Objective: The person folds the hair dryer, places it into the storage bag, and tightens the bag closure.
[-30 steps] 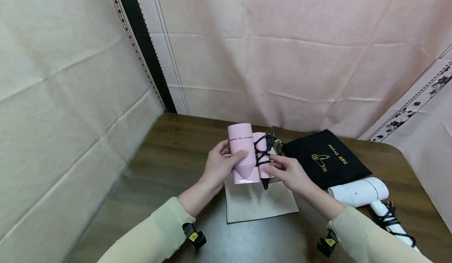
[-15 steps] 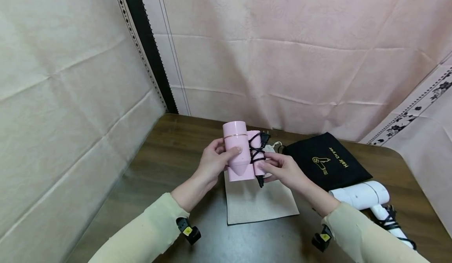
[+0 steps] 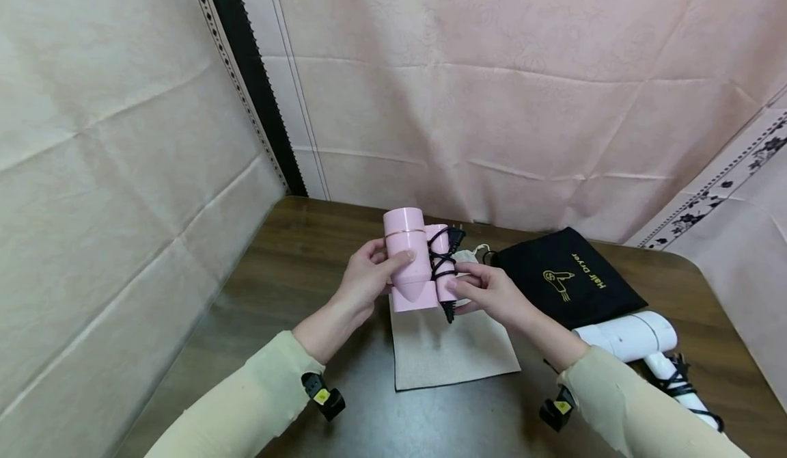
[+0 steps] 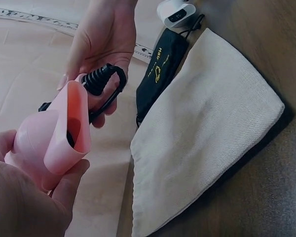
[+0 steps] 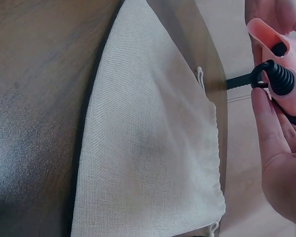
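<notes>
A pink hair dryer [image 3: 407, 239], its handle folded alongside the barrel, is held up over a beige drawstring bag [image 3: 455, 355] that lies flat. My left hand [image 3: 363, 277] grips the barrel, thumb across its front. With my right hand [image 3: 492, 294] I pinch the lower end of the handle, which has a black cord [image 3: 441, 261] wound round it. In the left wrist view the flat nozzle [image 4: 71, 133] points toward the camera, beside the ribbed cord end [image 4: 96, 80]. Seen from the right wrist, the bag's gathered edge [image 5: 219, 163] faces the hair dryer.
To the right lies a black pouch [image 3: 568, 280] lettered "Hair Dryer". A white hair dryer [image 3: 633, 336] with a wound black cord rests in front of it, near my right forearm. Pale cloth [image 3: 492, 102] hangs behind the wooden table [image 3: 258, 335].
Both hands have shifted slightly left and a little up in the head view, carrying the pink hair dryer along. The hold looks the same. The bag stays where it was.
</notes>
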`<state>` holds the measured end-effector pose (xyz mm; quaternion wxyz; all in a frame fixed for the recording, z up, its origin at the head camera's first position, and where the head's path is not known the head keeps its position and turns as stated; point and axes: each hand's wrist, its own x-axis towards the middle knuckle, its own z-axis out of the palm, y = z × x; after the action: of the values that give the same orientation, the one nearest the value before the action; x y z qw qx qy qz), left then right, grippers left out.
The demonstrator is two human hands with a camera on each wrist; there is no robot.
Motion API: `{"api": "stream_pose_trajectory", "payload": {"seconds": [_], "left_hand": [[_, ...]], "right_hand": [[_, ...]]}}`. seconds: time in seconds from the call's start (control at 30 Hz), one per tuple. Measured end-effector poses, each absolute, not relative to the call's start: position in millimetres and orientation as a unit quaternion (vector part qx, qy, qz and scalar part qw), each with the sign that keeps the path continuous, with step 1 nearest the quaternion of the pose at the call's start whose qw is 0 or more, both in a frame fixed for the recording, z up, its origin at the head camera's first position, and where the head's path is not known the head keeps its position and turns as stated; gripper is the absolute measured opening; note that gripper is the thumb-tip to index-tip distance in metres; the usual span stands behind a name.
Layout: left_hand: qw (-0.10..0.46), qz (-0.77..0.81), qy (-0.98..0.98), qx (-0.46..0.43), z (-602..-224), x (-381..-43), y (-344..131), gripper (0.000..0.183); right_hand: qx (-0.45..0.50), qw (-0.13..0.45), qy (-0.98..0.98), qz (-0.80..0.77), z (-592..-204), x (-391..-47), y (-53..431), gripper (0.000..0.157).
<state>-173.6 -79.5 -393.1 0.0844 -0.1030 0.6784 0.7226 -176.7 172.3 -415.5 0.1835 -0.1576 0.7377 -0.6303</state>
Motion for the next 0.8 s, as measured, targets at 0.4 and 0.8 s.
{"api": "stream_pose_trajectory", "payload": {"seconds": [0.4, 0.8], "left_hand": [[0.101, 0.718, 0.682, -0.099, -400, -175, -89, 0.062], [0.116, 0.698, 0.696, -0.124, -409, -175, -104, 0.067]], "right_hand": [[-0.164, 0.205, 0.732, -0.629, -416, -178, 181, 0.055], [-0.171, 0.206, 0.756, -0.597, -432, -195, 198, 0.054]]}}
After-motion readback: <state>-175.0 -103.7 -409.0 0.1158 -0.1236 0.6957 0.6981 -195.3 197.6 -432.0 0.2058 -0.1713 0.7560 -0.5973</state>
